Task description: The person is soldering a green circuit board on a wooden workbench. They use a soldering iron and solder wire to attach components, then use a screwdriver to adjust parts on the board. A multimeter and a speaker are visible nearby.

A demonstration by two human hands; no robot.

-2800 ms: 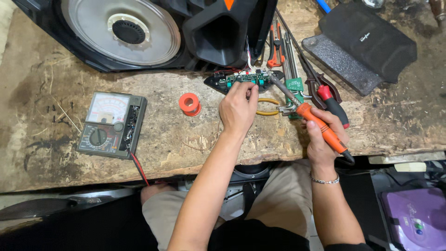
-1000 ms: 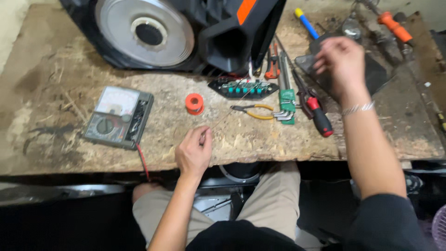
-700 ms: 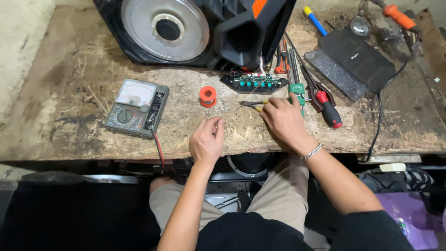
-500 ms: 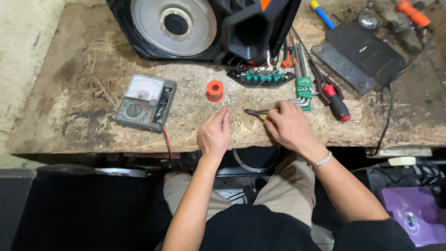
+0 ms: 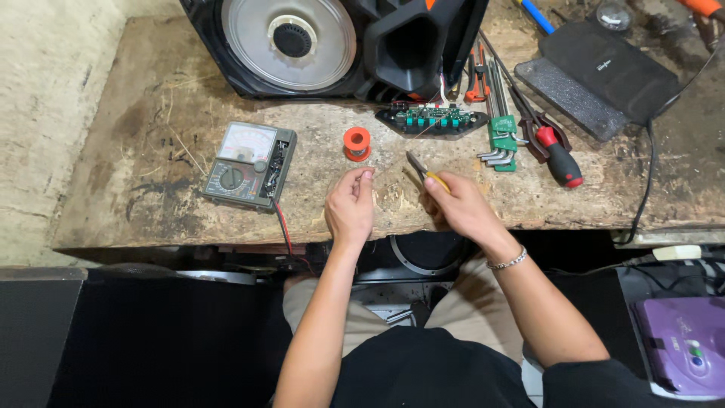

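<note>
My left hand (image 5: 350,205) hovers over the worn wooden bench (image 5: 151,136), its fingertips pinched on a thin wire end near the orange solder spool (image 5: 356,143). My right hand (image 5: 457,208) grips yellow-handled pliers (image 5: 423,170), jaws pointing up-left toward the left fingertips. A green circuit board (image 5: 432,119) lies just beyond, wired to the large black speaker box (image 5: 332,41) lying on the bench.
An analog multimeter (image 5: 249,165) with a red lead sits at the left. A hex key set (image 5: 498,140), a red-handled screwdriver (image 5: 555,155) and other pliers lie at the right, beside black cases (image 5: 604,72). A purple device (image 5: 683,344) sits at the lower right.
My right hand put down the orange screwdriver, reached to the far right, came back and picked up the yellow pliers. My left hand drew back from the circuit board toward the bench's front.
</note>
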